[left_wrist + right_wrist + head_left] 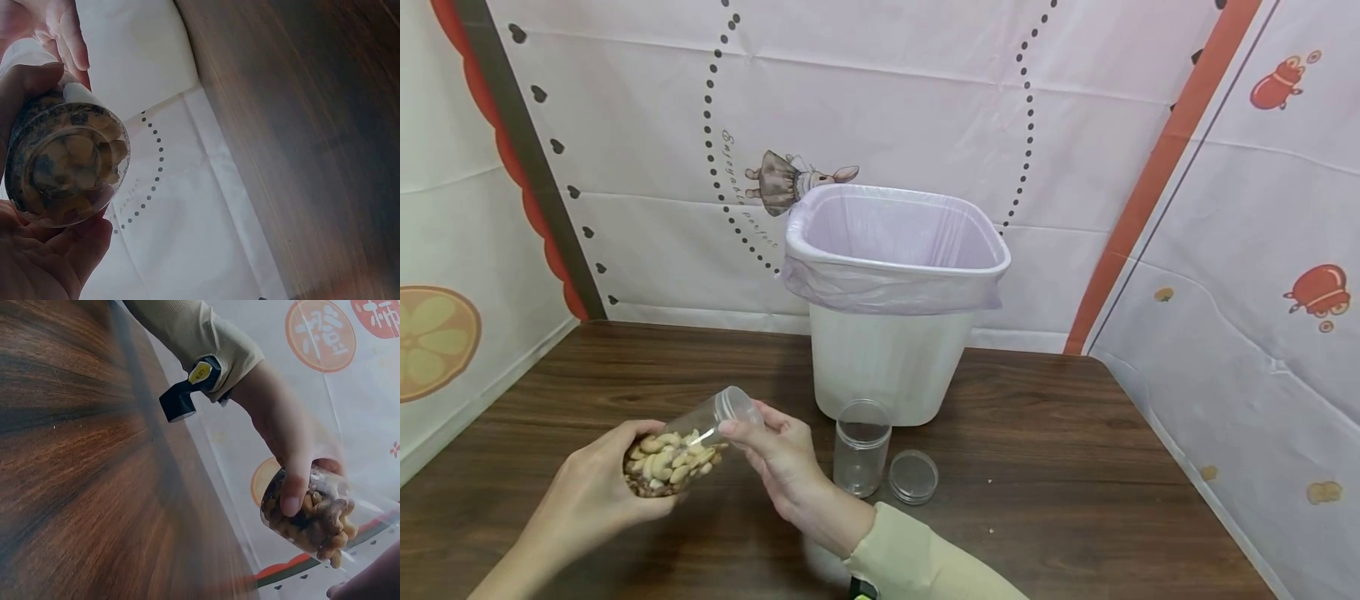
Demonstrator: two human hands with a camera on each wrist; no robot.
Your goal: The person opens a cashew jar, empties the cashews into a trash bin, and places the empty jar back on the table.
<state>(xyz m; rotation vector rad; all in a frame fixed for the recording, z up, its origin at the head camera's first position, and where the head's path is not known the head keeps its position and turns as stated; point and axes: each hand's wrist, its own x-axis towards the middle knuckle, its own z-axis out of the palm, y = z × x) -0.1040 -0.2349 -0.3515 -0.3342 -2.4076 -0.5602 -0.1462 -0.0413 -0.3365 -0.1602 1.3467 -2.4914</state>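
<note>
A clear plastic jar is held tilted above the table, its top end pointing up to the right. Cashews and smaller brown bits fill its lower part. My left hand grips the jar round its bottom end, thumb above and fingers below. At the top end, my right hand holds the rim between thumb and fingers; whether a lid sits there I cannot tell. The left wrist view shows the round jar base facing the camera. Beside the right forearm stands an empty clear jar, a clear round lid lying next to it.
Behind the standing jar is a white bin lined with a pale purple bag. A dark wooden table lies under everything. Printed cloth hangs at the back and sides. Tiny crumbs lie on the right.
</note>
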